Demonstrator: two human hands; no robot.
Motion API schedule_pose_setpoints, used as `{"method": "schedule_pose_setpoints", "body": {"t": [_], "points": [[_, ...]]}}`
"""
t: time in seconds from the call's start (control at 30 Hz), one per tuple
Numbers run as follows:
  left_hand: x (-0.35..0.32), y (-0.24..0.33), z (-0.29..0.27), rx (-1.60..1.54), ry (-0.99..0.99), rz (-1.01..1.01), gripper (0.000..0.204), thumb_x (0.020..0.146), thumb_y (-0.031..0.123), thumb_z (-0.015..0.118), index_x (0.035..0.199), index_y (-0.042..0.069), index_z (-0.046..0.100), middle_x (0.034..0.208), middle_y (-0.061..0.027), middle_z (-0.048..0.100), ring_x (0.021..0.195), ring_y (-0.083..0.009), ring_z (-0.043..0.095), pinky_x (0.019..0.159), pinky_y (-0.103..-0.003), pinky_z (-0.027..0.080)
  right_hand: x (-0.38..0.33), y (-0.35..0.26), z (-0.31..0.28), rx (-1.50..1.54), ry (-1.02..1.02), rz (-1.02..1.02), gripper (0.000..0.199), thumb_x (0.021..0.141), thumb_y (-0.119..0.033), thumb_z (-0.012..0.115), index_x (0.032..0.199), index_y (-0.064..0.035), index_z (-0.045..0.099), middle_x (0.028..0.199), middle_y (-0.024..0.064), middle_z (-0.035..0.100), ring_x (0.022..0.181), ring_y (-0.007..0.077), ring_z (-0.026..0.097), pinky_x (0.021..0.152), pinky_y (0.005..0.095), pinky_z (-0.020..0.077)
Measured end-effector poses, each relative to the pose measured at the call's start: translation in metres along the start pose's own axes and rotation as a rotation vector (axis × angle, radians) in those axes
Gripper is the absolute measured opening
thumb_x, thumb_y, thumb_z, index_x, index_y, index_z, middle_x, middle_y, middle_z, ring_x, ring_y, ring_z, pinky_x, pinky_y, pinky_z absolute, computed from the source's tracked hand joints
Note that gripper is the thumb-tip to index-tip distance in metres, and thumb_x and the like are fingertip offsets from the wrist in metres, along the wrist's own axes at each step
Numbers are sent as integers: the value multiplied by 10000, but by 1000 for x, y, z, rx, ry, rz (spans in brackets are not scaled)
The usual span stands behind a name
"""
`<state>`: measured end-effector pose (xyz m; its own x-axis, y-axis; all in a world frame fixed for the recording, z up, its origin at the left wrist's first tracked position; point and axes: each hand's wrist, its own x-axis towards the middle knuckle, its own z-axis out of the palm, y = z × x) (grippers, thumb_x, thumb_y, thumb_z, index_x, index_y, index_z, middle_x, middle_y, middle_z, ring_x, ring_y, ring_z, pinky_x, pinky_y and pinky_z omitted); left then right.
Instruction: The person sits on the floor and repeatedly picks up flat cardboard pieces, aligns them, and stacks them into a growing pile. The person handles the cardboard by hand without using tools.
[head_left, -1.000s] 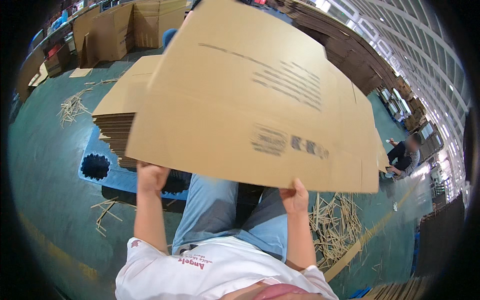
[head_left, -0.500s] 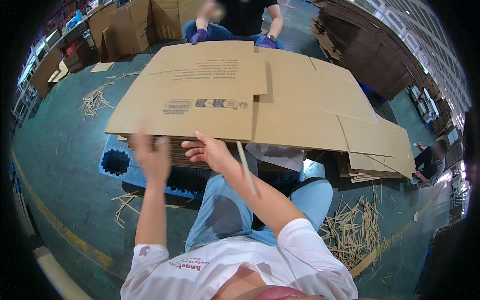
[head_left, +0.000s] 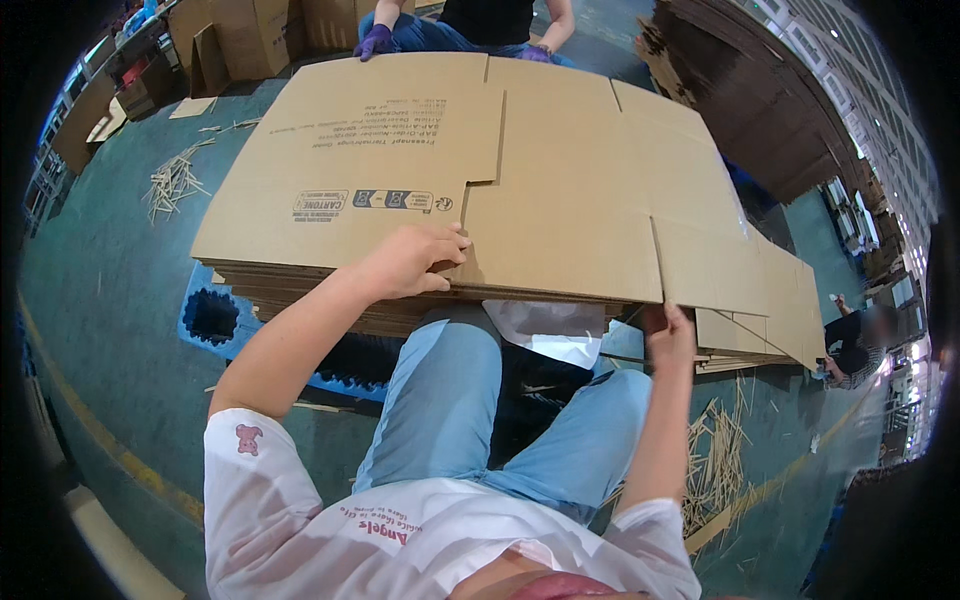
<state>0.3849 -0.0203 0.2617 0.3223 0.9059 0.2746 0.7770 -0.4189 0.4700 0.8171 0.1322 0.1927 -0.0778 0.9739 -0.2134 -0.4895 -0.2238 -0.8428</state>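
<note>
Green floor (head_left: 110, 330) is seen all around, and a blue pallet (head_left: 245, 325) is set on it. On the pallet, a stack of brown cardboard (head_left: 300, 290) is piled up. On top of the stack, one big flat sheet (head_left: 570, 190) is laid. Near the middle of its near edge, the left hand (head_left: 415, 262) is laid on a printed flap (head_left: 400, 140); in its grip, thumb and fingers are spread apart. Farther right along the near edge, the right hand (head_left: 668, 340) is put against the sheet. Its fingers are blurred, so it cannot be told if its grip is closed. Just by the far edge, purple gloves (head_left: 375, 42) are worn by another person (head_left: 485, 20). Past the near right corner, thin sticks (head_left: 715, 455) are heaped.
</note>
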Motion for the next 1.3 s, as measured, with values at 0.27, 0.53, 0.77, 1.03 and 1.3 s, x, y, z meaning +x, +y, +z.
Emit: {"method": "schedule_pose_setpoints", "body": {"t": [0.27, 0.53, 0.77, 1.03, 1.3], "points": [[-1, -2, 19, -8, 188, 58, 239, 588, 78, 741, 767, 63, 583, 975, -78, 618, 1034, -283, 572, 820, -376, 493, 48, -103, 49, 47, 288, -391, 354, 764, 20, 540, 1118, 1, 540, 1110, 123, 565, 1038, 277, 545, 890, 429, 453], [-6, -5, 25, -60, 212, 4, 222, 593, 84, 738, 742, 63, 575, 907, -44, 607, 957, -254, 600, 770, -353, 500, -41, 0, 181, -1767, -794, -1046, 636, 570, 163, 524, 1144, -108, 569, 1245, 121, 519, 1171, 328, 467, 980, 383, 390], [1, -8, 33, -178, 352, 1, 294, 529, 95, 778, 732, 65, 567, 862, -49, 598, 848, -257, 598, 703, -341, 488, -42, -10, 190, -1902, -825, -1004, 603, 619, 126, 537, 1178, -98, 533, 1264, 125, 496, 1177, 333, 451, 975, 406, 392], [0, -11, 36, -79, 377, 91, 304, 537, 126, 775, 739, 49, 560, 875, -75, 591, 868, -278, 575, 722, -356, 474, -53, 60, 231, -1573, -1080, -1233, 468, 707, 36, 525, 1167, -49, 520, 1243, 139, 505, 1181, 305, 457, 1029, 424, 329], [-3, -12, 32, -20, 343, 91, 341, 529, 123, 795, 787, 54, 584, 913, -81, 606, 914, -275, 587, 771, -368, 476, -53, 59, 229, -1543, -1132, -1115, 406, 731, 32, 513, 1135, 2, 531, 1250, 156, 497, 1194, 312, 441, 1051, 420, 307]]}}
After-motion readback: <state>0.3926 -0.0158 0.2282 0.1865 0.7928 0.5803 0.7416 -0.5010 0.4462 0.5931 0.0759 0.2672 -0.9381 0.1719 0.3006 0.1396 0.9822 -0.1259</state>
